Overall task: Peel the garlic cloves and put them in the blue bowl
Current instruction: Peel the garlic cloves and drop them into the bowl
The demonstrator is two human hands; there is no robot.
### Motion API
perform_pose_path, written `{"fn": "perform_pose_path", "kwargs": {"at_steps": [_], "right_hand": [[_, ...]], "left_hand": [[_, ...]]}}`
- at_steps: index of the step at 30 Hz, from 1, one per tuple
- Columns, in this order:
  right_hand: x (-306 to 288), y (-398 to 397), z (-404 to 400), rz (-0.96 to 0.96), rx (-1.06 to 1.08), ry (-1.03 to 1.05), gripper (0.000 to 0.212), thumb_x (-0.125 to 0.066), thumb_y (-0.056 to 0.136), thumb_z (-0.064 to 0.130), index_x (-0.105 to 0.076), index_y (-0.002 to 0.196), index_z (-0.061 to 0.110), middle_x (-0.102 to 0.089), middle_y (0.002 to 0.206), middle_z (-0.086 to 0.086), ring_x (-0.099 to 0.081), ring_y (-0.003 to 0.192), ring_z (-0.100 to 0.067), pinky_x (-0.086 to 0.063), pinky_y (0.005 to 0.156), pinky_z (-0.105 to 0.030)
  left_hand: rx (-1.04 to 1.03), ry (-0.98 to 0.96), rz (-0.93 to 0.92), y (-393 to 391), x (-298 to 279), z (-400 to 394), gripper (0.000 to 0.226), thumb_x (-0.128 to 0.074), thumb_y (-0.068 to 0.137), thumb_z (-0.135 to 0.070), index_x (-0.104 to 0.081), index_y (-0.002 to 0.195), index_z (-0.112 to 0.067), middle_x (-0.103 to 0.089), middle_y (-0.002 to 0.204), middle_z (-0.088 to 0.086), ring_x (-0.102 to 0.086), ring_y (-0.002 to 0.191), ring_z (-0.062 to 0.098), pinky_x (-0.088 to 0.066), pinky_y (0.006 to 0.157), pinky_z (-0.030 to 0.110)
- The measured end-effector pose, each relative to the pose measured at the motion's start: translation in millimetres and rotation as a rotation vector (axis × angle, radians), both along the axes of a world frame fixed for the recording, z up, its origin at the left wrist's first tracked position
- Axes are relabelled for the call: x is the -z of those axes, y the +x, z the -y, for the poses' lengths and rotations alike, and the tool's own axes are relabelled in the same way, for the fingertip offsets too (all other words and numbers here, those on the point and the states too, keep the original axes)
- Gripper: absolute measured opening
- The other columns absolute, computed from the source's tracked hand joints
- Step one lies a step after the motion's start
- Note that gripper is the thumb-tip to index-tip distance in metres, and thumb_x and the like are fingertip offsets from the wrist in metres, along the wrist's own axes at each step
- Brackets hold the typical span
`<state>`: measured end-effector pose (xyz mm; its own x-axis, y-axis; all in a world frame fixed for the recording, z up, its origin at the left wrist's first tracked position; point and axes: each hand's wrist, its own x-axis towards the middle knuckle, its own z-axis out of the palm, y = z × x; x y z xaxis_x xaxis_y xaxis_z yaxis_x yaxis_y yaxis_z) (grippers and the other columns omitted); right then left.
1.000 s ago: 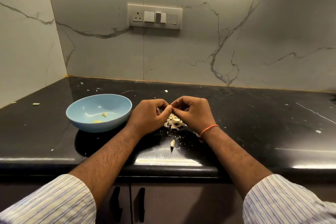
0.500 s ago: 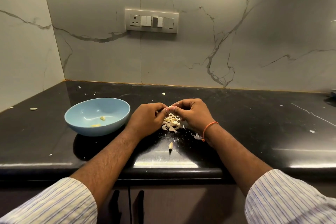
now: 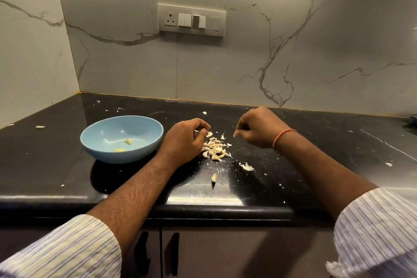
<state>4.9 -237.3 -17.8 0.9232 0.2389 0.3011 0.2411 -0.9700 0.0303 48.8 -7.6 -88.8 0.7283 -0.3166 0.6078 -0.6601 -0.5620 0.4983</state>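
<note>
Left hand pinching clove, seemingly (blue bowl beside).

Black tabletop, glossy, flecked white; marble wall beyond the fingers; switch panel; cupboard handles nearest.

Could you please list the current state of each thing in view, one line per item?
blue bowl: upright on the counter, two small yellowish garlic pieces inside.
garlic pile: loose on the counter between the hands.
left hand: fingers curled, pinching a small white garlic piece.
right hand: fingers curled; whether it holds anything is unclear.
cabinet doors: closed.
wall socket: nothing plugged in.
</note>
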Motion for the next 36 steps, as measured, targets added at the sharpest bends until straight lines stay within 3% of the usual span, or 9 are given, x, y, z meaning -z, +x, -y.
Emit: {"fn": "perform_pose_path", "kwargs": {"at_steps": [4, 9, 12, 19, 22, 24, 29, 36], "right_hand": [[10.8, 0.9, -4.0, -0.091, 0.015, -0.089, 0.013, -0.073, 0.096, 0.027, -0.083, 0.099, 0.021, -0.080, 0.095, 0.000, -0.071, 0.088, -0.018, -0.052, 0.077, -0.028], [6.4, 6.5, -9.4, -0.010, -0.098, 0.383, 0.012, -0.078, 0.094, 0.033, -0.083, 0.094, 0.022, -0.078, 0.084, 0.010, -0.070, 0.077, -0.002, -0.051, 0.071, -0.016], [20.0, 12.7, -20.9, -0.011, -0.199, 0.597, 0.011, -0.079, 0.093, 0.031, -0.083, 0.093, 0.021, -0.078, 0.078, 0.009, -0.072, 0.074, -0.003, -0.056, 0.071, -0.017], [41.7, 24.4, -23.9, -0.067, -0.321, 0.933, 0.010, -0.080, 0.093, 0.021, -0.083, 0.099, 0.013, -0.080, 0.081, 0.005, -0.073, 0.075, -0.002, -0.054, 0.070, -0.016], [50.2, 25.6, -22.2, -0.055, -0.341, 0.962, 0.014, -0.082, 0.092, 0.024, -0.083, 0.102, 0.015, -0.081, 0.089, 0.001, -0.077, 0.085, -0.012, -0.061, 0.081, -0.029], [51.8, 25.1, -20.0, -0.037, -0.359, 0.943, 0.016, -0.082, 0.091, 0.025, -0.083, 0.104, 0.014, -0.082, 0.091, 0.002, -0.078, 0.088, -0.013, -0.063, 0.084, -0.030], [57.2, 20.8, -23.9, 0.138, -0.360, 0.879, 0.016, -0.085, 0.089, 0.023, -0.084, 0.103, 0.014, -0.082, 0.089, 0.007, -0.078, 0.084, -0.007, -0.065, 0.080, -0.032], [58.7, 16.4, -33.9, 0.378, -0.384, 0.849, 0.017, -0.088, 0.085, 0.022, -0.085, 0.099, 0.013, -0.082, 0.091, 0.003, -0.077, 0.083, -0.003, -0.065, 0.076, -0.032]], "left_hand": [[0.020, -0.001, 0.005, 0.4, 1.1, 1.0, 0.018, -0.068, 0.101, -0.022, -0.074, 0.119, -0.022, -0.075, 0.104, -0.012, -0.069, 0.088, 0.003, -0.063, 0.085, 0.034], [0.073, -0.020, 0.007, 0.4, 2.5, -0.9, 0.025, -0.075, 0.096, -0.030, -0.075, 0.120, -0.023, -0.075, 0.101, -0.016, -0.070, 0.087, 0.000, -0.063, 0.084, 0.033], [0.077, -0.032, 0.000, -1.2, 2.1, -0.8, 0.020, -0.071, 0.098, -0.036, -0.076, 0.115, -0.026, -0.076, 0.092, -0.017, -0.071, 0.082, 0.002, -0.062, 0.078, 0.035], [0.036, -0.011, -0.011, -0.2, -1.0, -0.2, 0.017, -0.063, 0.104, -0.034, -0.077, 0.102, -0.024, -0.075, 0.083, -0.015, -0.069, 0.075, 0.001, -0.058, 0.071, 0.032], [0.019, 0.008, -0.008, -0.9, -1.6, -0.2, 0.021, -0.061, 0.104, -0.034, -0.078, 0.096, -0.025, -0.074, 0.078, -0.015, -0.066, 0.071, 0.000, -0.049, 0.065, 0.023], [0.023, -0.015, -0.013, -0.3, -1.9, -0.6, 0.021, -0.061, 0.104, -0.033, -0.079, 0.095, -0.026, -0.074, 0.077, -0.016, -0.067, 0.070, 0.000, -0.048, 0.064, 0.021], [0.055, -0.081, -0.019, -1.6, -2.3, -2.1, 0.021, -0.063, 0.103, -0.034, -0.079, 0.092, -0.026, -0.076, 0.076, -0.016, -0.072, 0.071, 0.004, -0.059, 0.067, 0.031], [0.066, -0.147, 0.026, -7.3, -5.7, -2.3, 0.020, -0.065, 0.104, -0.029, -0.078, 0.090, -0.028, -0.076, 0.073, -0.015, -0.068, 0.065, -0.004, -0.044, 0.061, 0.008]]}}
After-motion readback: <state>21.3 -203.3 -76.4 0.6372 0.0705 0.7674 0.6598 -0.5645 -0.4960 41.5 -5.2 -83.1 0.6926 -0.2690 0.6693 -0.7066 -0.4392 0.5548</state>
